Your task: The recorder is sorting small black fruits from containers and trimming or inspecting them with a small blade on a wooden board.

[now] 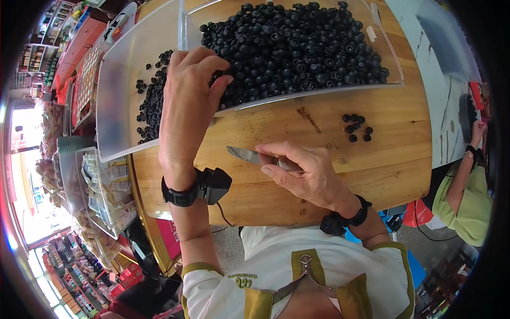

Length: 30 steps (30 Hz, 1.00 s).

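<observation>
My left hand [194,87] reaches over the near left edge of a clear plastic bin [313,91]. A heap of small, round black pieces [297,45], some showing a ring-shaped opening, fills that bin. The thumb and fingers of this hand curl toward each other against the dark heap; what lies between their tips cannot be made out. Lower and to the right, my right hand [313,173] grips a small knife [243,153] above the wooden table, its blade pointing left. My left forearm partly covers a second clear bin [114,114] with smaller black pieces [154,101].
Several loose black pieces [357,127] lie on the wooden table [393,154] at the right. Beyond the table is a pale marbled surface [449,117], with a person in a green top [465,199] beside it. Bagged goods [109,186] stand at the left.
</observation>
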### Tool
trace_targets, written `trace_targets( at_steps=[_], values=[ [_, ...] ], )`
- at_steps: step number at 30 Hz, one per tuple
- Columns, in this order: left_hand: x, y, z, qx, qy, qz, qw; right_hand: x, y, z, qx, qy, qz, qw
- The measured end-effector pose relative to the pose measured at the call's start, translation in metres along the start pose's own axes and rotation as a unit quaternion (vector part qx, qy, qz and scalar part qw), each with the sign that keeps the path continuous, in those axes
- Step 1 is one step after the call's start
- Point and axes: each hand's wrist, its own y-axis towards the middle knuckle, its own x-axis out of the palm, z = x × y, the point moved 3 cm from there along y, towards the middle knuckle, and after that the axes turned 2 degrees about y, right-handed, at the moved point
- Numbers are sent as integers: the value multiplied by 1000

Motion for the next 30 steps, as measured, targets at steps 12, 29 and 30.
trace_targets(
  at_steps=[12,29,30],
  values=[
    [-4,-6,-1,-41,-92,27,995,-3,-3,-6,-48,17,27,998],
    [52,-165,35,-275,-799,169,508,8,-8,-5,-29,11,1,1000],
    [53,-168,35,-279,-799,172,504,10,-6,-5,-25,10,-4,1000]
  ],
)
